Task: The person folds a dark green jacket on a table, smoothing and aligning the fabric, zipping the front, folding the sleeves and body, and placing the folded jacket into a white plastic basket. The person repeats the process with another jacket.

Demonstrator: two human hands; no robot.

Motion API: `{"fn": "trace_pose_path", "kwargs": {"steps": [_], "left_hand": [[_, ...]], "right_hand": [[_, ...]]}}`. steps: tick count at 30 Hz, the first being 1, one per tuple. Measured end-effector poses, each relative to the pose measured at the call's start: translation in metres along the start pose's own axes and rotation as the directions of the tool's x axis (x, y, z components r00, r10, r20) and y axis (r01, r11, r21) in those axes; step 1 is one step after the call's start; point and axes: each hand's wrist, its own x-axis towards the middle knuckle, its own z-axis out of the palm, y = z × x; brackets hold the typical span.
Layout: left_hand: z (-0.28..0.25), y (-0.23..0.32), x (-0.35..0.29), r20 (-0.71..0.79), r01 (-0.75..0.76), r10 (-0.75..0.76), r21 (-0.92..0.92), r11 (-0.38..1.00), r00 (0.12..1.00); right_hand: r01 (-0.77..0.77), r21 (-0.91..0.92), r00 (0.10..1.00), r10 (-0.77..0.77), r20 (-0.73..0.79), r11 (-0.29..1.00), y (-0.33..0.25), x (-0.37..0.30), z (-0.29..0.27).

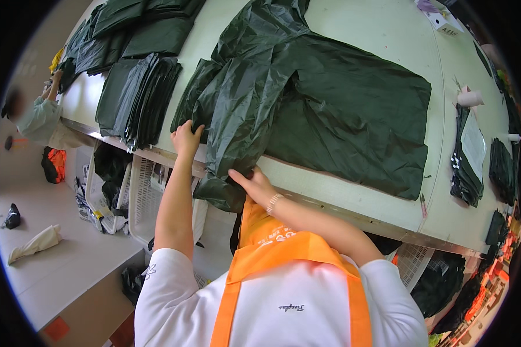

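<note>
A dark green, thin, shiny jacket (341, 110) lies spread across the white table in front of me. Its body reaches to the right, and one sleeve (243, 115) runs toward me, its end hanging over the table's near edge. My left hand (187, 139) pinches the fabric at the jacket's left side, thumb and fingers closed. Lower and to the right, my right hand (255, 185) is closed on the sleeve near its end, thumb on top and the other fingers partly hidden under the cloth.
A stack of folded dark green garments (136, 101) lies left of the jacket, with more piles (150, 29) beyond. White plastic crates (145, 196) stand below the table's edge. At right lie a paper roll (470, 98) and packed garments (468, 159). Another person (37, 118) works at far left.
</note>
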Motion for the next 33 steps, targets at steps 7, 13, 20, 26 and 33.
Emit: {"fn": "trace_pose_path", "kwargs": {"steps": [7, 13, 20, 26, 33], "left_hand": [[0.004, -0.003, -0.004, 0.01, 0.057, -0.056, -0.043, 0.997, 0.998], [0.003, 0.005, 0.0, 0.015, 0.119, -0.119, -0.031, 0.992, 0.993], [-0.012, -0.008, 0.022, 0.365, 0.152, -0.098, -0.123, 0.981, 0.926], [-0.074, 0.18, 0.0, -0.029, -0.617, 0.652, -0.358, 0.701, 0.757], [0.027, 0.245, 0.015, 0.143, -0.647, 0.658, -0.121, 0.753, 0.739]], "right_hand": [[-0.158, -0.384, 0.975, 0.205, 0.083, 0.91, -0.029, 0.003, -0.092], [-0.28, -0.774, 0.955, 0.245, -0.165, 0.568, -0.157, -0.064, -0.385], [-0.385, -0.91, 0.663, -0.639, -0.391, 0.157, -0.138, -0.062, -0.401], [-0.296, -0.65, 0.326, -0.566, -0.758, 0.7, -0.064, -0.134, -0.394], [-0.272, -0.726, 0.194, -0.703, -0.684, 0.632, -0.092, -0.145, -0.401]]}}
